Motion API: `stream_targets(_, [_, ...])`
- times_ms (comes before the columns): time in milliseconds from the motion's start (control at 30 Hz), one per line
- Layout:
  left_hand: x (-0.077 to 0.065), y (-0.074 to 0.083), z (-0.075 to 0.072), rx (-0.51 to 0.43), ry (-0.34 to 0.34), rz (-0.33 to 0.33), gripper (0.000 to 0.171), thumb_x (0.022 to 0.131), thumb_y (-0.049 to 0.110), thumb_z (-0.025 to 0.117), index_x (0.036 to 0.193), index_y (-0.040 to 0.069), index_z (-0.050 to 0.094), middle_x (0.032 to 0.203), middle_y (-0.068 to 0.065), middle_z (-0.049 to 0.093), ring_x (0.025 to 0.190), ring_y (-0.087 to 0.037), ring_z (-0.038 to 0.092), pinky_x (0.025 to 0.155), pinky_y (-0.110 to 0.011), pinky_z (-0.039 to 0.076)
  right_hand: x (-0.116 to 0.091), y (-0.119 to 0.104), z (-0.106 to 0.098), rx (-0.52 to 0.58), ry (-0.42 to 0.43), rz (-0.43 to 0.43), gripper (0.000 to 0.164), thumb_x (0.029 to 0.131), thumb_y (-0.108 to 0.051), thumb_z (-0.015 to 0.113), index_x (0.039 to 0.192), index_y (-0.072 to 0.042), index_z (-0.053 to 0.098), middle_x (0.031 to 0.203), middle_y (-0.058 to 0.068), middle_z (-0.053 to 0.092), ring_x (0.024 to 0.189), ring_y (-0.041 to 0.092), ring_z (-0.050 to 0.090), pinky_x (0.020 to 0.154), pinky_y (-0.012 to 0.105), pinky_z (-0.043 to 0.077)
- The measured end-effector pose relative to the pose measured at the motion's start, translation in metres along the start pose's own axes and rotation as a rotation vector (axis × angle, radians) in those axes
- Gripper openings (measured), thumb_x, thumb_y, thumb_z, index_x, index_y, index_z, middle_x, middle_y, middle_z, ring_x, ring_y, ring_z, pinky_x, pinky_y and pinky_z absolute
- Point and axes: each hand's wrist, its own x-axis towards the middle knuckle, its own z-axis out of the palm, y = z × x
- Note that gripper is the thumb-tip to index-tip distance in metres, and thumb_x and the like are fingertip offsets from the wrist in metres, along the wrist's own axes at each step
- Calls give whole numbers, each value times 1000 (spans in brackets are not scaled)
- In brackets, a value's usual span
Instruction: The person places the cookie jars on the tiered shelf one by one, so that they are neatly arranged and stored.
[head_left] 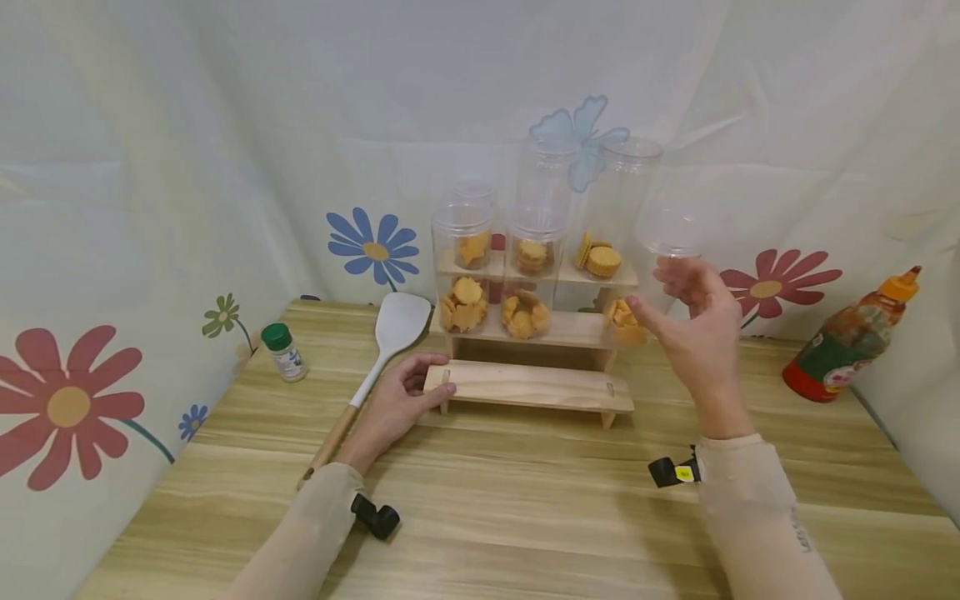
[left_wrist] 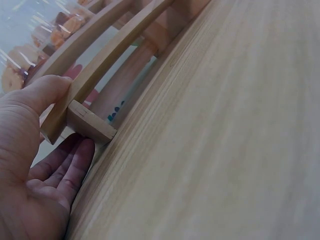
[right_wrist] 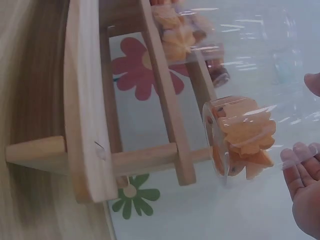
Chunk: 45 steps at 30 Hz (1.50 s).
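Note:
A three-step wooden display stand (head_left: 528,385) stands on the table. My left hand (head_left: 401,400) grips the left end of its lowest step, thumb on top and fingers down beside the leg (left_wrist: 90,124). At the right end of the middle step is a tall clear jar with flower-shaped cookies (right_wrist: 245,132) in its bottom. My right hand (head_left: 697,325) holds this jar, thumb on one side and fingertips (right_wrist: 300,155) on the other; the hand is slightly blurred. Two more cookie jars (head_left: 461,304) (head_left: 527,312) share the middle step.
More clear jars with cookies (head_left: 602,260) fill the top step. Left of the stand lie a white spatula (head_left: 401,323) with a wooden handle and a green-capped shaker (head_left: 285,354). A red sauce bottle (head_left: 851,342) leans at the right. Flowered cloth (head_left: 247,167) hangs behind.

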Motion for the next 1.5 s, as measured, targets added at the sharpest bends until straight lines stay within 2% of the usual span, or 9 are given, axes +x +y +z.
stream_targets(133, [1, 1, 1, -2, 0, 5, 45, 98, 25, 90, 139, 17, 73, 133, -7, 73, 111, -23, 69, 91, -28, 57, -2, 1, 7, 31, -14, -2, 54, 89, -11, 96, 135, -2, 68, 127, -1, 72, 117, 16, 65, 107, 25, 50])
stream_targets(400, [1, 0, 0, -9, -1, 1, 45, 99, 23, 89, 140, 16, 72, 134, -10, 73, 110, -21, 71, 90, -28, 58, -4, 4, 16, 81, -37, -6, 55, 92, -9, 93, 139, 0, 66, 135, 20, 70, 122, 22, 67, 111, 24, 51])
stream_targets(700, [0, -1, 1, -17, 3, 17, 45, 98, 23, 90, 139, 15, 73, 134, -11, 73, 107, -23, 68, 89, -28, 56, -9, 7, 28, 29, -74, 16, 60, 93, -14, 94, 145, -4, 64, 140, 14, 71, 123, 12, 66, 114, 29, 51])
stream_targets(967, [0, -2, 4, -26, 6, 14, 45, 98, 21, 90, 139, 14, 74, 136, -11, 73, 106, -24, 66, 86, -27, 55, -13, 13, 30, -29, -80, 22, 72, 94, -11, 93, 155, 0, 57, 146, 16, 70, 134, 30, 66, 116, 29, 51])
stream_targets(1267, [2, -3, 5, -24, 7, 24, 45, 98, 22, 90, 139, 15, 73, 138, -9, 72, 111, -24, 67, 92, -28, 56, -8, 17, 31, -84, -59, 82, 72, 93, -24, 95, 150, 0, 60, 142, 16, 70, 129, 27, 68, 116, 37, 52])
stream_targets(1500, [0, -4, 2, -9, 19, 14, 45, 98, 23, 90, 140, 16, 73, 138, -9, 72, 110, -22, 68, 91, -27, 55, -7, 23, 32, -105, -89, 118, 73, 91, -24, 97, 149, 0, 60, 140, 18, 71, 129, 30, 69, 114, 39, 54])
